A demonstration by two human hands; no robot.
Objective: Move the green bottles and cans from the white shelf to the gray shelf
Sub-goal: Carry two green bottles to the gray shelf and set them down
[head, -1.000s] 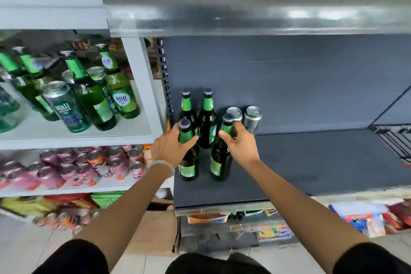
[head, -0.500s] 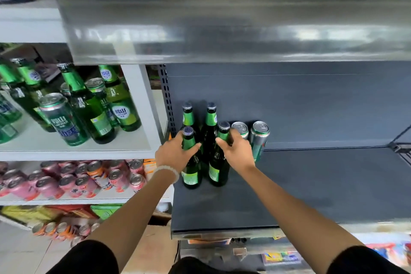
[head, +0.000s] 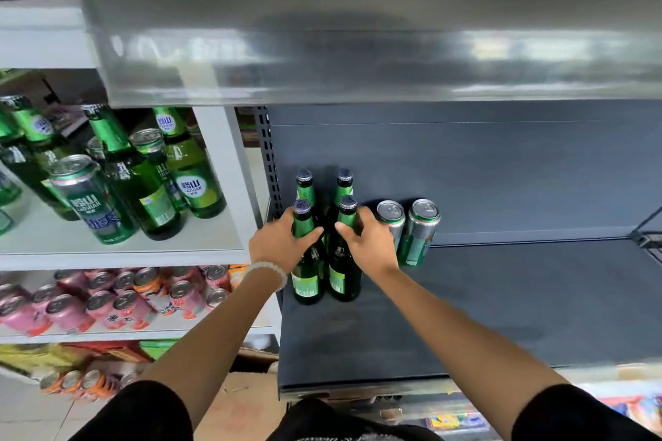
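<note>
Several green bottles stand at the left rear of the gray shelf (head: 501,297). My left hand (head: 277,243) grips the neck of the front left bottle (head: 306,276). My right hand (head: 370,243) grips the neck of the front right bottle (head: 344,276). Two more bottles (head: 304,186) stand right behind them against the back panel. Two green cans (head: 417,233) stand just right of my right hand. On the white shelf (head: 125,254) to the left stand several more green bottles (head: 186,168) and a green can (head: 89,200).
A metal shelf edge (head: 358,57) hangs overhead, close above the bottles. Pink and orange cans (head: 118,301) fill the white shelf's lower level. A dark wire divider (head: 644,233) sits at the gray shelf's right end. Packaged goods lie below the gray shelf.
Both hands pushed the two front bottles back toward the rear pair, close against them. The view has tilted, so the shelf sits lower in the frame.
</note>
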